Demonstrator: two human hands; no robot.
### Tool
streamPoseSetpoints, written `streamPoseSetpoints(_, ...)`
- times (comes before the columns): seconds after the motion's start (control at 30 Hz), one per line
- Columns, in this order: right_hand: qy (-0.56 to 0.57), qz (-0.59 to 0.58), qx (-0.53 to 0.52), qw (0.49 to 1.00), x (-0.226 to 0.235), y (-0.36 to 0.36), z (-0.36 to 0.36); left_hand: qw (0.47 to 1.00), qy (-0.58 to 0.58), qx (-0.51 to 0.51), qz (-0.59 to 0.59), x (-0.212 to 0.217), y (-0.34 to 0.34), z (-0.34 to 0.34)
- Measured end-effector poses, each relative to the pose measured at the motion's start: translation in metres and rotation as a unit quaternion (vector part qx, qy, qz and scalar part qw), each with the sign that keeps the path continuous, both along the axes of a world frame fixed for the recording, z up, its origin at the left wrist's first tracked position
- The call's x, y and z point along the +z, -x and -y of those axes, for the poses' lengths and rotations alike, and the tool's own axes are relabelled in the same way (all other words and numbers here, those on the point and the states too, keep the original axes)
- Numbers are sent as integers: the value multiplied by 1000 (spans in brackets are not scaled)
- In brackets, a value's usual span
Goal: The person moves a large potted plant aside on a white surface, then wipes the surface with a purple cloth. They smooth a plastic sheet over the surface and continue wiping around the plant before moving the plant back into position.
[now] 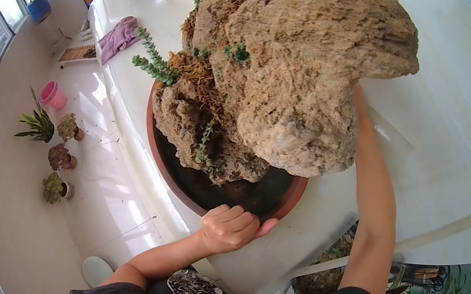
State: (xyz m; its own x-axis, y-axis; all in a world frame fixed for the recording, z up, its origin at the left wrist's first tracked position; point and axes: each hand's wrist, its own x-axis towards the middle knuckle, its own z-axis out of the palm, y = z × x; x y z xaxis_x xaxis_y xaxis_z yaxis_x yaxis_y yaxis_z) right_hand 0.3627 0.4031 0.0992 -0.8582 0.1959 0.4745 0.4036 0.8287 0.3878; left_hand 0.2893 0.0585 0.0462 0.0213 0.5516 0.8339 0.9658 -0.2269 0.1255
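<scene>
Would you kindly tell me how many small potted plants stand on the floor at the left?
3 in pots: upper, middle, lower, with a spiky green plant beside them.

Packages: none in view.
Labels: none visible on any pot or plant.
Signs: none to be seen.
Screens: none to be seen.
</scene>
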Motion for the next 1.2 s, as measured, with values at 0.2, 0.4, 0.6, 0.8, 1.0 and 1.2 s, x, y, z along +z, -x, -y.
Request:
streamPoseSetpoints(0.2, -45, 50, -13, 998, -2, 2, -9, 1000, 2, -2, 9, 0, -3, -4)
streamPoseSetpoints(0.4, -63, 64, -24, 996, -4, 5, -19, 1000, 9, -12, 24, 3, -9, -13)
streamPoseSetpoints(0.6, -85, 55, -8, 995, -8, 6, -20, 1000, 8, -3, 26, 0, -10, -13)
streamPoseSetpoints(0.8, -87, 90, -60, 990, -16, -1, -27, 1000, 4, -3, 24, -1, -9, -9)
streamPoseSetpoints(1.0, -6, 14, -67, 998, -10, -16, -15, 1000, -2, 6, -6, -5, -7, -8)
streamPoseSetpoints(1.2, 275, -211, -14, 938, -6, -25, 15, 1000, -10, -5, -4, -10, -5, -7)
